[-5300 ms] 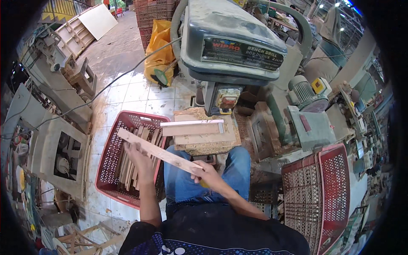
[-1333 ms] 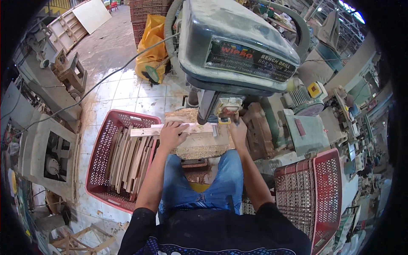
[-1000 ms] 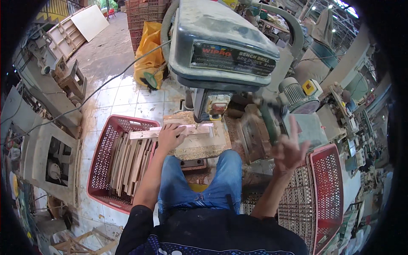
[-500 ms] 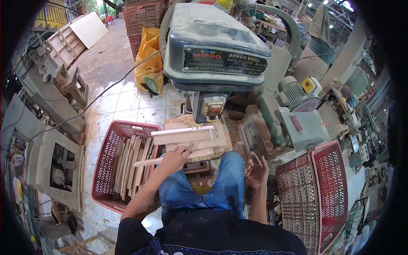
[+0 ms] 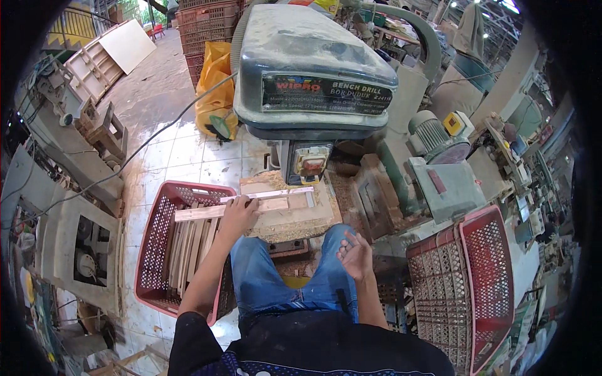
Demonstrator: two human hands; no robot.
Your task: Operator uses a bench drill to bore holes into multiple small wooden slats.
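My left hand (image 5: 239,217) is closed on a pale wooden strip (image 5: 274,204), with fingers over its top edge. The strip's right end lies on the drill's wooden table board (image 5: 320,219), alongside a white-edged straight guide (image 5: 296,191). Its left end reaches over the red crate (image 5: 157,219), where several similar strips (image 5: 189,250) are piled. Above the board stands the dusty bench drill (image 5: 313,69); its head hides the bit. Over my right thigh, my right hand (image 5: 356,257) is raised palm up, fingers loosely bent and apart, holding nothing.
Red perforated crates (image 5: 483,276) stand close on my right. An electric motor (image 5: 433,135) sits beyond them. A grey machine housing (image 5: 81,244) is at far left. A black cable (image 5: 157,135) crosses to the drill, and a yellow sack (image 5: 214,94) stands behind the left crate.
My left hand has moved left and away from me, turning the wooden strip nearly parallel to the guide. My right hand has shifted left, its fingers bending more.
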